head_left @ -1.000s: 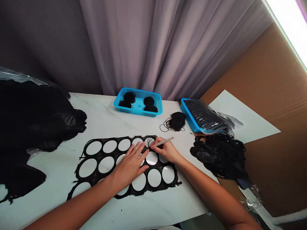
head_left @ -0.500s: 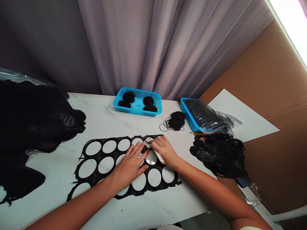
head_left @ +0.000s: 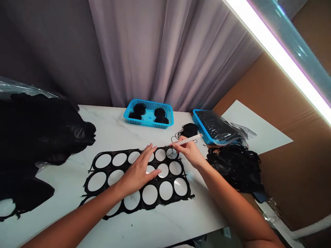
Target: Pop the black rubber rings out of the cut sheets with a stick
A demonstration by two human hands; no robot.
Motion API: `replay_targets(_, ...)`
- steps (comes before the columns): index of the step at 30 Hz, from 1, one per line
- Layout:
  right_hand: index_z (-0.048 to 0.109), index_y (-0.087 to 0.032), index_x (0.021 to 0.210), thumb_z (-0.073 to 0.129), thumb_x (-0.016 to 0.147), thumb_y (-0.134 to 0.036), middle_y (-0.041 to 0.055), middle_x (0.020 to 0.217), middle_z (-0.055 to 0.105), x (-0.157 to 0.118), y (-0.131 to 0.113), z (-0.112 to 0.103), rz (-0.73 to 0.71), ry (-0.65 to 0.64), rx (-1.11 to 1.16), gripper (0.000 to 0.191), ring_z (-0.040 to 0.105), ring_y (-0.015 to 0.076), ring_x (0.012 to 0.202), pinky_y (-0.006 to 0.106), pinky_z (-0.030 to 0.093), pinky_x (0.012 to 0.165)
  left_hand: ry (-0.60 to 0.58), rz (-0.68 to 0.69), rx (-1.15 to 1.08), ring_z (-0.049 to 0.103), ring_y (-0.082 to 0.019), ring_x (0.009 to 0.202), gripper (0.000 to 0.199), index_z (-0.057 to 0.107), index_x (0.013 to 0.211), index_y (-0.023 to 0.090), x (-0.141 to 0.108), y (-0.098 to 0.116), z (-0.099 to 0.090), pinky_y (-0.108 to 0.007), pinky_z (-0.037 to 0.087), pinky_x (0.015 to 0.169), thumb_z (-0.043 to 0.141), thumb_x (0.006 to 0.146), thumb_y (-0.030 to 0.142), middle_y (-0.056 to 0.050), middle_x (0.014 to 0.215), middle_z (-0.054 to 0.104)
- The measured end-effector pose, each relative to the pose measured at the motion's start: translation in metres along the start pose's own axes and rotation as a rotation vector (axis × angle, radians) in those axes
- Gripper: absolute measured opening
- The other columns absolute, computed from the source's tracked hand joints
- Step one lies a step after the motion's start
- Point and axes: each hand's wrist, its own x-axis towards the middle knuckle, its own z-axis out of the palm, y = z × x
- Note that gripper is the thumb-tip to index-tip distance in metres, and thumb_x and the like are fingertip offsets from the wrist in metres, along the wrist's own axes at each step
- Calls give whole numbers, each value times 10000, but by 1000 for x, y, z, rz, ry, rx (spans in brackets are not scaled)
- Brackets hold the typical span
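Note:
A black sheet (head_left: pixel 127 168) with rows of round holes lies flat on the white marbled table. My left hand (head_left: pixel 138 174) rests on the middle of the sheet with its fingers spread, holding nothing. At the sheet's back right corner, my right hand (head_left: pixel 188 150) grips a slim white tool (head_left: pixel 191 138), which slants up to the right. Thin black strands show by the hole under its fingertips; the tool's lower end is hidden by the fingers.
Behind stands a blue basket (head_left: pixel 148 123) with black ring bundles. Loose black rings (head_left: pixel 190 130) lie near a second blue basket (head_left: pixel 203 129) holding a bagged black stack. Black scraps (head_left: pixel 234 167) are piled at right, black sheets (head_left: pixel 49 131) at left.
My right hand has moved right to the sheet's back corner, and the white tool now points up to the right. My left hand stays on the sheet. The view has tilted.

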Motion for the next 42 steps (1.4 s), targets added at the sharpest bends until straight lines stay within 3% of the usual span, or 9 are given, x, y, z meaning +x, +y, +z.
replay_targets(3,452,-225,710,780,746,-385,47,833,716,-22,-20,20,132,-198,314,367,640,191,774,245,426,516,-72,-64,-369,363,-303,1415,725,256,1511,300,12,16,-15,-498,313,1131,645,903,358,-119,1519,411)
replay_targets(6,459,-214,715,820,719,-347,42,829,707,-33,-30,26,224,-262,503,385,653,175,763,200,388,439,-156,-66,-711,560,-263,1233,645,342,1451,250,18,27,-19,-456,381,1068,653,888,303,-91,1189,634)
replay_targets(10,462,-200,724,839,710,-285,60,922,711,-42,-24,23,349,-254,685,387,662,150,790,162,343,418,-115,-147,-874,664,-220,1025,585,405,1396,216,17,32,-16,-409,431,993,656,872,286,0,901,606)
replay_targets(16,484,-188,758,829,726,-225,100,1024,691,-58,-6,16,474,-417,899,348,605,94,762,143,346,488,-48,-121,-591,685,-207,961,499,391,1394,208,15,20,-8,-387,502,915,528,916,257,-15,920,614)
replay_targets(19,476,-193,733,823,728,-230,73,957,685,-62,1,14,422,-322,854,349,545,86,700,182,347,527,-12,-119,-474,649,-242,1052,374,527,1262,214,2,12,-2,-440,468,982,564,891,239,-56,1033,650)
replay_targets(23,461,-208,686,783,762,-312,35,862,676,-64,15,20,201,-86,524,347,558,142,755,263,378,630,-85,80,-88,472,-316,1332,279,642,1165,243,-36,4,15,-517,341,1117,603,889,229,-89,1378,561)
replay_targets(28,484,-213,706,669,847,-328,54,909,686,-72,31,38,59,-200,57,259,591,197,850,329,411,750,-114,314,488,326,-318,1438,540,428,1451,252,-64,-5,37,-534,299,1151,602,943,294,-108,1558,369)
replay_targets(34,491,-217,718,600,885,-243,33,922,685,-78,36,44,-48,-220,-145,201,588,183,854,314,417,773,-99,315,562,246,-320,1470,602,339,1509,298,-65,-7,40,-534,263,1162,581,959,334,-77,1594,301)
replay_targets(42,494,-220,737,597,902,-265,38,930,685,-76,37,41,-32,-224,-147,200,595,192,874,328,420,789,-90,325,515,229,-312,1477,572,345,1505,322,-67,-8,38,-529,250,1169,556,974,346,-61,1606,275)
